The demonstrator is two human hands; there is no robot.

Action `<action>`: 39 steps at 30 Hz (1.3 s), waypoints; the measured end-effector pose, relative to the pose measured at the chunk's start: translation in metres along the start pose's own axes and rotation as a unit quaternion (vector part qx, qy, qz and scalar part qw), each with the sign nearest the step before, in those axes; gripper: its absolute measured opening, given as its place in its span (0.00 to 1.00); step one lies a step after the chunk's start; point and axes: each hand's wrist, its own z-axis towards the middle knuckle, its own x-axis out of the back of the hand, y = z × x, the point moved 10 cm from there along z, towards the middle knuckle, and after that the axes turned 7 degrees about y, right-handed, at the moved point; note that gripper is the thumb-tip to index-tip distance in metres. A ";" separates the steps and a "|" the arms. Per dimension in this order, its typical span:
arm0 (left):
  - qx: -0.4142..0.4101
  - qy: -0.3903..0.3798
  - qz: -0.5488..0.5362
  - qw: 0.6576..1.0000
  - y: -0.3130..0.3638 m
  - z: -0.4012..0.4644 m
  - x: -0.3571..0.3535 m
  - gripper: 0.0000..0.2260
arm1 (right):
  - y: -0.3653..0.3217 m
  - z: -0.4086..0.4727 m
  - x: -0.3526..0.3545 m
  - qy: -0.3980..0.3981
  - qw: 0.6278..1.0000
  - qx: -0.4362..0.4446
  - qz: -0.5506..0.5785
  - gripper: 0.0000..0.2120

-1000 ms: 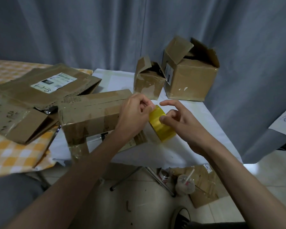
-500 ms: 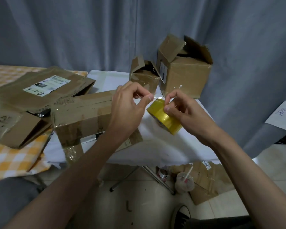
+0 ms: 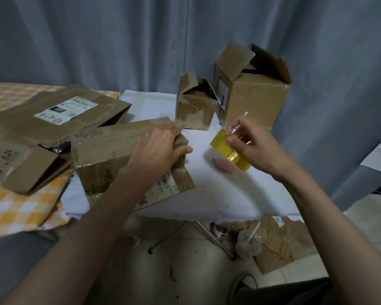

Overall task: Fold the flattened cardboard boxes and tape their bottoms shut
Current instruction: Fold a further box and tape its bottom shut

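Observation:
A folded cardboard box lies on its side on the white table. My left hand rests on its right end, fingers spread over the edge. My right hand holds a yellow tape roll above the table, thumb and forefinger pinching at the roll's upper edge. Two more flattened boxes lie to the left: one with a white label and another in front of it. Two set-up boxes stand at the back, a small one and a larger one.
A small pink object lies on the table under the tape roll. An orange checked cloth covers the surface at left. On the floor below are cardboard scraps, a plastic cup with a straw and the table's metal legs. Grey curtains hang behind.
My left hand has let go near the tape and moved left onto the box's end. My right hand has kept the tape roll and shifted it slightly to the right.

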 end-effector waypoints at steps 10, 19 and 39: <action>-0.110 -0.048 -0.042 0.992 0.010 -0.021 0.003 0.27 | 0.010 0.044 -0.066 -0.013 0.980 0.117 -0.158 0.07; -0.164 -0.045 -0.091 0.981 0.000 -0.041 0.009 0.27 | 0.039 0.050 -0.093 -0.055 0.987 0.056 -0.137 0.15; -0.161 -0.044 -0.107 0.980 -0.002 -0.040 0.006 0.30 | 0.001 0.062 -0.118 -0.087 0.992 -0.021 0.093 0.08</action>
